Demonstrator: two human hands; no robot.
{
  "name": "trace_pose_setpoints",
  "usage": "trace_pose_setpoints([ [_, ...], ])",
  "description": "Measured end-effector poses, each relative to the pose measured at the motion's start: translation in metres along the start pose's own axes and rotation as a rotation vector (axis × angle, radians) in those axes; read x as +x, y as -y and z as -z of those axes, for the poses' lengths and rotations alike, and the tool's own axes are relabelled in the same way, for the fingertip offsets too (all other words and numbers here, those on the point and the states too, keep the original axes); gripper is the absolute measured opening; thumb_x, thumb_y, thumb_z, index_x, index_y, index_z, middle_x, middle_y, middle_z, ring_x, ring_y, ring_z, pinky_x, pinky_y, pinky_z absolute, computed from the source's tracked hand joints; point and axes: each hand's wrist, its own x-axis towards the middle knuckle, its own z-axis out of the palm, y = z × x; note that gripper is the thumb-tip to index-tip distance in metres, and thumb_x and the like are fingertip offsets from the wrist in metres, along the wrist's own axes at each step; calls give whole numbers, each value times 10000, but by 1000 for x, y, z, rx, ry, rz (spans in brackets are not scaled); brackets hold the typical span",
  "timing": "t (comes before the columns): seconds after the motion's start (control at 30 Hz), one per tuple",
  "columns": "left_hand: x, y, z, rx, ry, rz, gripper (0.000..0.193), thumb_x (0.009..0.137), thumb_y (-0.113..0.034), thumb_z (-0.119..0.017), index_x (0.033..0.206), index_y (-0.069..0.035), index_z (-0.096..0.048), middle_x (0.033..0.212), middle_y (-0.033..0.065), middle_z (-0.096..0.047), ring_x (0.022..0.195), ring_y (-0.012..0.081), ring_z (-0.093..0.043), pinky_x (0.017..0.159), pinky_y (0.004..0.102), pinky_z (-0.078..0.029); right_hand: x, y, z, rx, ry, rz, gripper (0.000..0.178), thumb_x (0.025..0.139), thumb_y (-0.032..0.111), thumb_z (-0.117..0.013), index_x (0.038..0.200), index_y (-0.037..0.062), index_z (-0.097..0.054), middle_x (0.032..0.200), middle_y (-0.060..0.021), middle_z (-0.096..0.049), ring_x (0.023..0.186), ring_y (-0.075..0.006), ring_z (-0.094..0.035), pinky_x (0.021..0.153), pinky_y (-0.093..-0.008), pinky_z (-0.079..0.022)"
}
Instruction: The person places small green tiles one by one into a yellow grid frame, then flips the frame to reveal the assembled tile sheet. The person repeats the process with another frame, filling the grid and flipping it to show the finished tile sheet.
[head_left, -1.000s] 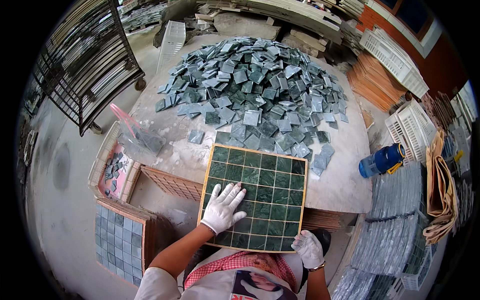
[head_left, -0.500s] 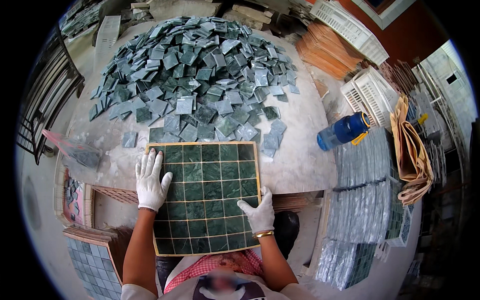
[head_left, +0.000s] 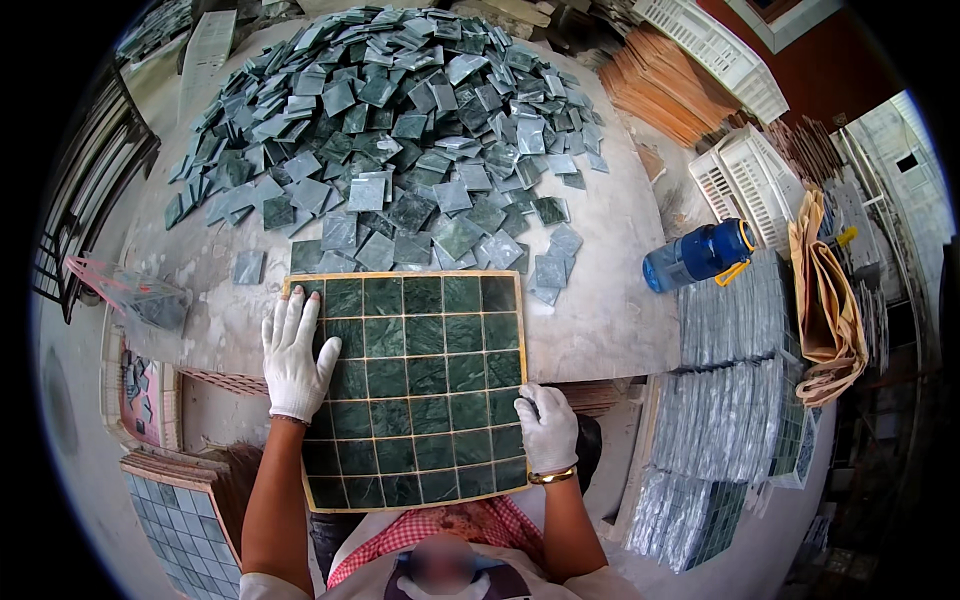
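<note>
A square tile sheet (head_left: 415, 390) lies at the near edge of the table (head_left: 610, 320), overhanging toward the person. The left hand (head_left: 295, 355) rests flat on its left edge; the right hand (head_left: 547, 428) sits at its lower right edge. Behind the sheet spreads a heap of loose tiles (head_left: 385, 130). To the right, a water bottle (head_left: 698, 255) lies on its side, with stacked tile sheets (head_left: 735, 400) in front of it. A finished sheet (head_left: 185, 515) lies lower left.
</note>
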Motion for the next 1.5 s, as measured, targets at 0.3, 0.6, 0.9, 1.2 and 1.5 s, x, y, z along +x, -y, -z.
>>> trace_pose_setpoints([
  [0.3, -3, 0, -1, -36, -11, 17, 598, 863, -396, -534, 1370, -104, -407, 1438, 129, -358, 1352, 306, -273, 1110, 459, -160, 26, 6, 23, -194, 329, 247, 390, 671, 289, -770, 978, 112, -609, 955, -60, -541, 835, -289, -594, 730, -398, -499],
  [0.6, -4, -16, 3, -56, -166, -58, 691, 787, -331, -663, 1350, -32, -398, 1384, 200, -391, 1308, 368, -324, 1092, 465, -221, 36, 8, 42, 98, 499, 63, 275, 738, 159, -699, 949, 30, -579, 892, -140, -653, 835, -304, -639, 731, -395, -498],
  [0.9, -93, -98, 54, -1582, 751, 589, 339, 884, -147, -614, 1183, -36, -499, 856, 44, -615, 622, 56, -554, 558, 197, -470, -9, 74, 35, 746, 534, -105, 212, 819, -58, -562, 1026, -88, -597, 830, -117, -656, 700, -147, -649, 610, -251, -530],
  [1.2, -124, 257, 123, -1867, -938, 1174, 400, 859, -318, -653, 1100, -55, -474, 1084, 103, -561, 867, 168, -617, 626, 218, -553, 22, 22, 38, 810, 448, -303, 221, 849, -4, -573, 1053, -88, -574, 901, -126, -641, 695, -135, -611, 629, -257, -520],
  [1.5, -165, 161, 59, -1755, -483, 1225, 317, 902, -377, -572, 1116, -144, -551, 968, -16, -591, 816, 92, -570, 671, 218, -477, 154, -36, 10, -47, 118, -33, 406, 773, 121, -667, 1156, 23, -573, 1035, -113, -649, 830, -250, -642, 737, -320, -520],
])
